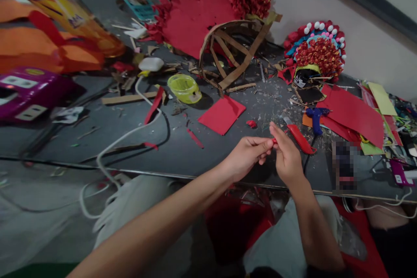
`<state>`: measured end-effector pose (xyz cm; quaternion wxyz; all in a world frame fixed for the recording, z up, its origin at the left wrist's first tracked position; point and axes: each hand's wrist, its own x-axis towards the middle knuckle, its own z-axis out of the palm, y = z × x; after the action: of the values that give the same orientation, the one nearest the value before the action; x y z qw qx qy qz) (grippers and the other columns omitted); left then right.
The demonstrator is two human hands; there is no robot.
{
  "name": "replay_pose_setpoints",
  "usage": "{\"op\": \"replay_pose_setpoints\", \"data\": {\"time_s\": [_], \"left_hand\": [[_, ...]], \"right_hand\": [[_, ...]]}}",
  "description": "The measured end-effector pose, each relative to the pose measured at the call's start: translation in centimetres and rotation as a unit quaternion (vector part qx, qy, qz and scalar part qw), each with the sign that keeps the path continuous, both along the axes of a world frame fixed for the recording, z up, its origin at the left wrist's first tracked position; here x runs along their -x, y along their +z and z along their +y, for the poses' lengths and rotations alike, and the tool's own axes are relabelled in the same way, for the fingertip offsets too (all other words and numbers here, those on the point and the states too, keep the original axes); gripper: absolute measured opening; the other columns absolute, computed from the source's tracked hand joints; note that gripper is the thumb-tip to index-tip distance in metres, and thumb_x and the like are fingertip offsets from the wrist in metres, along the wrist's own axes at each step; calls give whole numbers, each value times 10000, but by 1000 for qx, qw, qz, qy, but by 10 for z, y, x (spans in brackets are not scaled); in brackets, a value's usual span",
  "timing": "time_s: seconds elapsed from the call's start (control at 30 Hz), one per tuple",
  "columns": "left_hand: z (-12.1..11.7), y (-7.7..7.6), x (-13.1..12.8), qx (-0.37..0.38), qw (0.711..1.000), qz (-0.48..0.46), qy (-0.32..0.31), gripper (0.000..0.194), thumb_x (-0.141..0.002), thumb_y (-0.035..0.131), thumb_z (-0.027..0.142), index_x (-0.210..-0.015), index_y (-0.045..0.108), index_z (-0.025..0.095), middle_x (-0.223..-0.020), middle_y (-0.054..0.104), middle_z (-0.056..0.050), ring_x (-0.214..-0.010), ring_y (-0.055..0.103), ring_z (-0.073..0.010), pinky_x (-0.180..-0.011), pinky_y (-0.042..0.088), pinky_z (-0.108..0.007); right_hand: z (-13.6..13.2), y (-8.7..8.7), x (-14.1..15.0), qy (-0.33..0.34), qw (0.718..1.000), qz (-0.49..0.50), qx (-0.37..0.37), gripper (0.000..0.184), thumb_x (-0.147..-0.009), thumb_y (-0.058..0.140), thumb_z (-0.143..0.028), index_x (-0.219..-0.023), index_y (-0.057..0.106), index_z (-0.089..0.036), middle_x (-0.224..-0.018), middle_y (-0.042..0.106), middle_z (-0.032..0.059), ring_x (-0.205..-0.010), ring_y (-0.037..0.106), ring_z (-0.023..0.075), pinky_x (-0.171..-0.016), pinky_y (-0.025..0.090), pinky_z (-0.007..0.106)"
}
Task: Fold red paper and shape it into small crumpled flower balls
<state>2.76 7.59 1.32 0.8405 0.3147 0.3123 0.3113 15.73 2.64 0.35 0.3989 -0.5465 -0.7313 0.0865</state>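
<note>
Above the table's front edge, my left hand (250, 153) pinches a small red piece (275, 141) between thumb and fingertips. My right hand (287, 158) is held upright with its fingers stretched out, its palm side against that piece. Most of the piece is hidden by the fingers. Just beyond my hands lies a small crumpled red bit (251, 124). A square red sheet (222, 115) rests farther to the left. Close by on the right is a red-handled cutter (300, 138), and past it a blue glue gun (316, 119).
A cardboard frame (233, 52) leans before a large red petalled disc (195, 13). A yellow tape roll (184, 88) stands left of the red sheet. A white cable (128, 132) crosses the table's left edge. Red sheets (355, 115) and scraps cover the right. Another person's leg (384, 217) shows there.
</note>
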Motion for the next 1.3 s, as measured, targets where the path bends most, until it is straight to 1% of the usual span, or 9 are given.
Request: {"op": "replay_pose_setpoints", "data": {"time_s": [0.2,0.43,0.57,0.67,0.77,0.87,0.97,1.13,1.3], "left_hand": [[-2,-2,0,-82,994,44,59,397,-561,802,502,-554,669,128,-499,495,22,-431,322,-42,-366,245,-168],[-3,-4,2,-92,993,73,-1,390,-640,707,488,-519,611,129,-467,412,34,-421,256,-42,-366,195,-175],[2,3,7,-178,975,125,-52,359,-697,641,473,-574,632,136,-527,500,11,-405,318,-52,-373,247,-189],[11,12,19,-330,912,229,-80,339,-779,562,410,-606,658,134,-546,525,-1,-454,427,-87,-438,321,-212],[29,19,38,-458,813,358,-26,314,-832,525,352,-717,709,125,-660,629,-37,-623,544,-140,-593,402,-235],[52,18,59,-492,696,522,43,301,-873,501,327,-886,719,120,-908,692,-80,-821,597,-200,-763,437,-276],[70,10,72,-491,613,619,15,356,-857,558,291,-1099,643,44,-1198,594,-190,-1137,522,-296,-1001,360,-353],[76,8,73,-452,584,670,-81,473,-852,563,359,-1200,540,39,-1193,576,-223,-1114,532,-345,-941,404,-401],[78,14,74,-412,584,697,-56,488,-835,550,305,-1239,515,34,-1166,591,-211,-1063,552,-323,-888,423,-371]], "right_hand": [[-1,-6,-5,-24,991,-78,-102,626,-902,462,-105,-1451,237,-303,-1284,607,38,-1128,617,165,-936,553,308],[-5,10,-6,28,997,-40,60,469,-909,436,-146,-1361,439,-273,-1241,637,32,-1119,620,157,-931,550,298],[-7,11,-4,9,998,-25,55,425,-881,393,-77,-1237,561,-238,-1121,695,38,-1024,663,146,-889,561,277],[-4,4,-3,-14,998,-29,62,379,-863,369,-63,-1120,614,-196,-984,726,53,-866,701,148,-788,581,272],[-1,2,-4,-38,996,-23,82,343,-838,355,-42,-991,627,-185,-832,723,33,-739,699,136,-688,568,248],[2,3,-7,-64,996,-14,66,280,-854,368,-73,-875,622,-190,-772,702,27,-726,678,136,-674,544,243],[3,3,-7,-76,996,-5,55,252,-896,386,-152,-823,624,-191,-747,683,38,-738,655,152,-702,536,274],[8,-9,-8,-91,992,1,82,283,-908,409,-193,-1047,655,-169,-958,677,96,-899,649,181,-818,542,337],[11,-20,-15,-127,988,-8,86,435,-861,393,-93,-1229,577,-235,-1276,564,109,-1178,548,220,-989,478,452]]}}
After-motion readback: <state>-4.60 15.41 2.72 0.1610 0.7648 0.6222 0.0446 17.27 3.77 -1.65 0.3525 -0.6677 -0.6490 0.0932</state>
